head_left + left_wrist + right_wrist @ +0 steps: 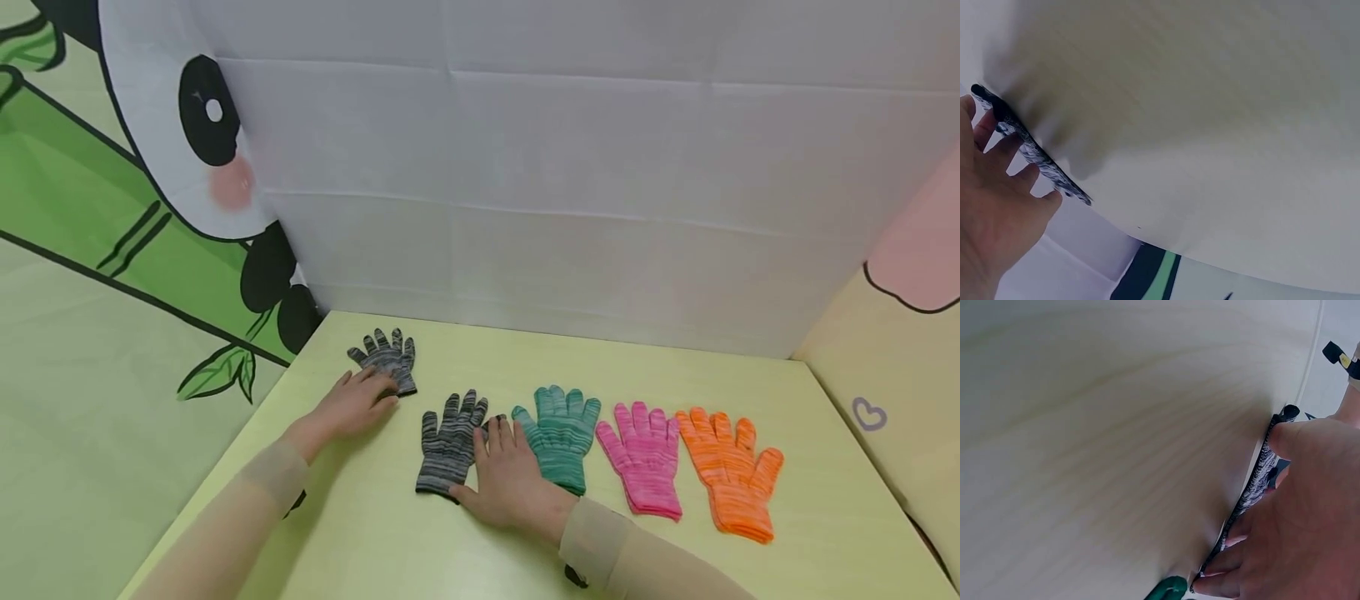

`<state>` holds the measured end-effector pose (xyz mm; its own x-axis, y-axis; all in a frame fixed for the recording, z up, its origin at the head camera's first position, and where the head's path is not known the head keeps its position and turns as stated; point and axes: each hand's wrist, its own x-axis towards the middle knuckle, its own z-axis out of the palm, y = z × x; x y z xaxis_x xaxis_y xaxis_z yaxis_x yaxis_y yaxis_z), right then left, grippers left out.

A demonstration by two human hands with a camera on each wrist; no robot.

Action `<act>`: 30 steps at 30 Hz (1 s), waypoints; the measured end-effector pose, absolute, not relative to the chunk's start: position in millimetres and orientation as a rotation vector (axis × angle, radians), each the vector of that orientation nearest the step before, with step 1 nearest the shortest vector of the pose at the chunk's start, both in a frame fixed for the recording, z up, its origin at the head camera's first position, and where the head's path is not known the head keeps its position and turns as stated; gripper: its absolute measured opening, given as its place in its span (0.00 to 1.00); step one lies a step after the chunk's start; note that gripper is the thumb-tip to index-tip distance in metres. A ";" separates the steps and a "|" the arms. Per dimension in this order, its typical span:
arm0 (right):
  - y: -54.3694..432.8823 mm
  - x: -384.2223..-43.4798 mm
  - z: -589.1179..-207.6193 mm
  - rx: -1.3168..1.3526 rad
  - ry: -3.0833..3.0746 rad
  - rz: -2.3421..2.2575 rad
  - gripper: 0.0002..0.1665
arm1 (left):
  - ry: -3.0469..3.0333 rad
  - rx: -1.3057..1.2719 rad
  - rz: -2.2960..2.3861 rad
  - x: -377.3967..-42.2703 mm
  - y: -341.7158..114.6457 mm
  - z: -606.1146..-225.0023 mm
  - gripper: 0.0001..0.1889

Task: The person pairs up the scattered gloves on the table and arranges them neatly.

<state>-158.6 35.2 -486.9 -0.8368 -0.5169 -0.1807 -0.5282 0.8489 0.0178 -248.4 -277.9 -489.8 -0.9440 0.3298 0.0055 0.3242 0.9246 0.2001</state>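
Note:
A grey-and-black knit glove (pixel 388 357) lies palm-down or palm-up at the table's far left, fingers spread toward the back wall. My left hand (pixel 352 406) rests its fingers on that glove's cuff, and the left wrist view catches the glove (pixel 1038 153) edge-on beyond the fingertips. A second grey-and-black glove (pixel 448 442) lies nearer the middle. Over its right side my right hand (pixel 510 483) is laid with fingers extended forward, the thumb at the cuff's corner, covering the glove's thumb in part. In the right wrist view, this glove (pixel 1257 481) runs along my fingers.
To the right of my right hand, a teal glove (pixel 562 433), a pink glove (pixel 647 458) and an orange glove (pixel 731 475) lie in a row on the pale yellow table (pixel 390 550). A white sheet (pixel 562 208) stands behind; a panda-printed cloth (pixel 90 400) borders the left.

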 end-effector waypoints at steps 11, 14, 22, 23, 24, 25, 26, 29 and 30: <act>37.4 -161.6 -492.0 -0.801 2.857 0.102 0.59 | 3.084 0.574 0.533 -243.1 -296.4 -491.3 0.07; 36.8 -161.2 -490.0 -0.795 2.847 0.102 0.58 | 3.121 0.395 0.621 -244.8 -296.2 -489.3 0.10; 34.9 -160.4 -489.4 -0.805 2.834 0.101 0.58 | 3.098 -0.310 0.440 -260.5 -292.8 -477.7 0.26; 34.2 -160.7 -490.6 -0.806 2.834 0.107 0.58 | 3.089 -0.329 0.422 -262.1 -293.2 -477.1 0.26; 33.8 -160.7 -491.7 -0.807 2.834 0.112 0.58 | 3.073 -0.336 0.415 -263.3 -293.6 -476.7 0.25; 33.5 -160.8 -492.5 -0.808 2.836 0.117 0.59 | 3.060 -0.340 0.422 -264.5 -293.8 -476.4 0.24; 33.2 -161.2 -493.7 -0.808 2.834 0.123 0.59 | 3.045 -0.340 0.448 -265.7 -293.4 -475.7 0.22; 33.7 -162.1 -493.9 -0.803 2.842 0.143 0.59 | 2.986 -0.283 0.576 -271.2 -292.2 -473.5 0.19; 34.3 -162.4 -493.2 -0.801 2.845 0.145 0.59 | 2.957 -0.252 0.659 -273.3 -292.2 -472.8 0.20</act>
